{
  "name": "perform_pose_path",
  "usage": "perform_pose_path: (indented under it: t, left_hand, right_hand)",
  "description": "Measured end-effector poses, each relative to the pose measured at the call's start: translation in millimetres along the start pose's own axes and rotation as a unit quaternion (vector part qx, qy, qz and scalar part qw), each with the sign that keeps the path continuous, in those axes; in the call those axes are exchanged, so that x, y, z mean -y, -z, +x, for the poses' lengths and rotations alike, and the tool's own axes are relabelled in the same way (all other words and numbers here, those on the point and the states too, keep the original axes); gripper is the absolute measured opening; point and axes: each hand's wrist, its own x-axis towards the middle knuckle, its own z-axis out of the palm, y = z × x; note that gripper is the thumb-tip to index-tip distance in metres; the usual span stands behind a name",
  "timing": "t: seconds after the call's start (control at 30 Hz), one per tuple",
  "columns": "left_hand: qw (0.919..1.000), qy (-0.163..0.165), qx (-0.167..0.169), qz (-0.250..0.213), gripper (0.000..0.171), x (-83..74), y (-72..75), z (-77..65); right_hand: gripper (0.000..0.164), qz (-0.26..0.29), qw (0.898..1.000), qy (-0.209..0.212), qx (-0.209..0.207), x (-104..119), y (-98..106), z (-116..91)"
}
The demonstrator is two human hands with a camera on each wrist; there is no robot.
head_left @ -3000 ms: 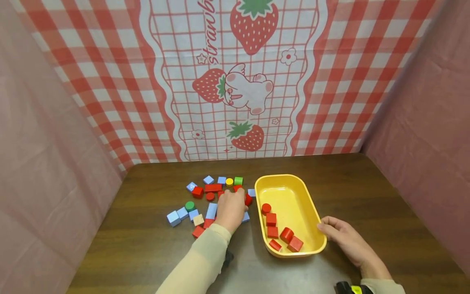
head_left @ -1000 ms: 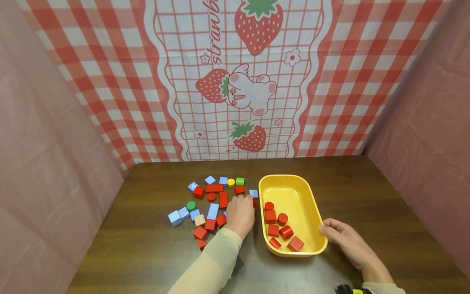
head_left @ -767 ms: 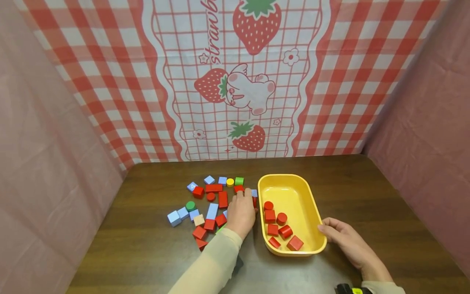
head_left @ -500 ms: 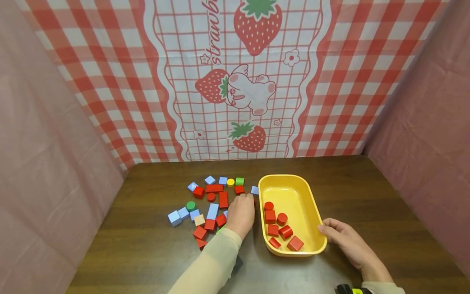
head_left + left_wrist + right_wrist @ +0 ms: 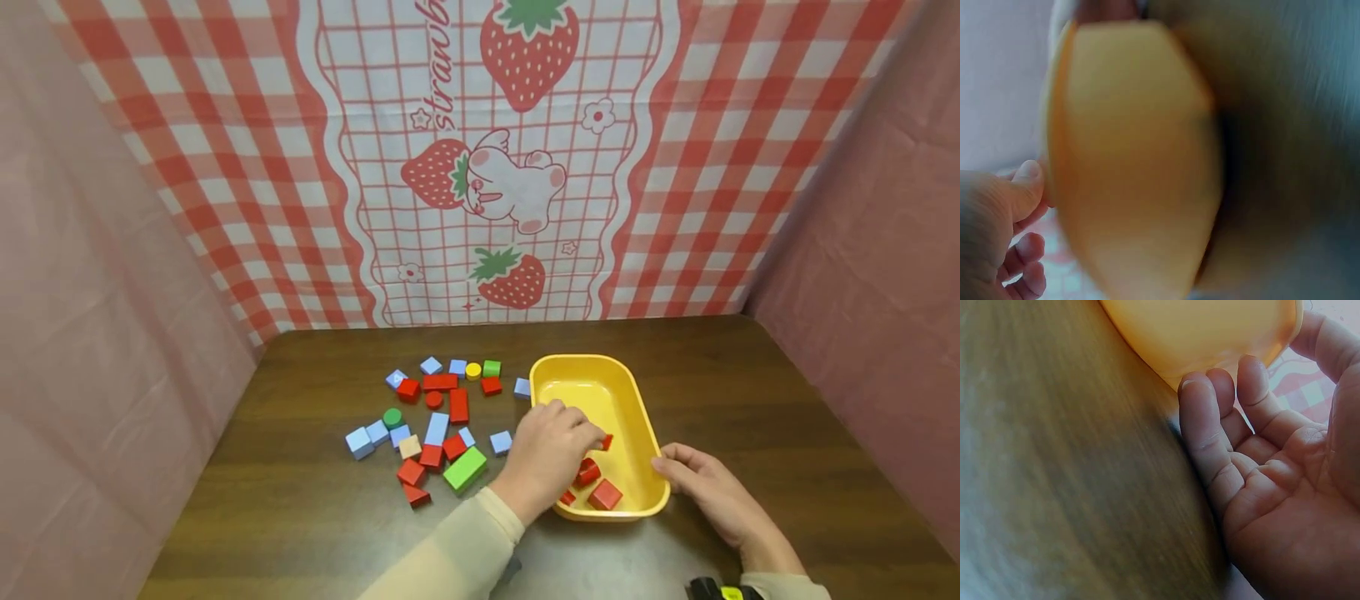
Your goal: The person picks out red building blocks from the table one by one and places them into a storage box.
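My left hand (image 5: 551,454) is over the left side of a yellow plastic container (image 5: 585,364), its fingers bent downward. A red block (image 5: 607,442) shows at its fingertips, partly hidden, so its shape is unclear. Below the hand inside the container lie a red cylinder (image 5: 587,472) and a red cube (image 5: 605,495); other red pieces are covered by the hand. At the right edge, my right hand (image 5: 701,483) pinches the rim, thumb on top. In the right wrist view its fingers (image 5: 1200,419) lie against the outer wall. The left wrist view shows the container's outside, blurred.
Loose blocks lie left of the container on the dark wooden table (image 5: 285,517): several red ones, a long green block (image 5: 465,469), blue blocks (image 5: 437,429), a yellow disc (image 5: 473,371) and a natural wood cube (image 5: 409,447). A strawberry-print cloth (image 5: 495,167) hangs behind.
My left hand has moved right, from among the loose blocks to over the container, with a red block. The green block and a blue block are uncovered. My right hand stays at the rim.
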Motion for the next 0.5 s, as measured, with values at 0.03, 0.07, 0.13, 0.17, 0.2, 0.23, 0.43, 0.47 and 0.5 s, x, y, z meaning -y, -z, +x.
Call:
perform_pose_path:
  t: [0.03, 0.07, 0.13, 0.17, 0.2, 0.23, 0.43, 0.47, 0.5]
  left_hand:
    - [0.9997, -0.018, 0.015, 0.009, 0.016, -4.8, -5.1, -0.8]
    - [0.999, -0.03, 0.029, 0.019, 0.015, -8.8, -10.4, -1.6]
    - [0.9971, -0.038, 0.049, 0.044, 0.014, -14.0, -18.2, -2.7]
    - [0.9959, -0.036, 0.059, 0.057, 0.013, -15.7, -20.7, -2.7]
    - [0.9946, -0.032, 0.069, 0.07, 0.012, -17.1, -22.7, -2.5]
    - [0.9934, -0.026, 0.08, 0.078, 0.01, -18.3, -23.9, -2.0]
    - [0.9873, 0.028, 0.139, 0.073, 0.014, -19.8, -30.0, 0.6]
    - [0.9871, 0.032, 0.14, 0.071, 0.017, -19.3, -31.4, 0.9]
    - [0.9872, 0.036, 0.139, 0.07, 0.02, -18.8, -32.6, 1.4]
  right_hand:
    - [0.027, 0.001, 1.0, -0.001, 0.0, -0.1, -0.6, -0.1]
    - [0.027, 0.0, 1.0, -0.001, 0.0, -0.3, -1.1, -0.1]
    - [0.027, 0.0, 1.0, 0.0, 0.0, -0.6, -2.1, -0.1]
    - [0.027, 0.0, 1.0, 0.001, 0.001, -0.5, -2.2, -0.2]
    - [0.027, 0.0, 1.0, 0.0, 0.0, -0.5, -2.1, -0.3]
    - [0.028, -0.002, 1.0, -0.002, -0.002, -0.4, -1.8, -0.5]
    - [0.03, -0.01, 1.0, -0.006, -0.006, -0.5, 0.2, -1.1]
    - [0.029, -0.01, 1.0, -0.005, -0.007, -0.7, 0.4, -1.1]
    - [0.029, -0.009, 1.0, -0.004, -0.007, -0.8, 0.8, -1.1]
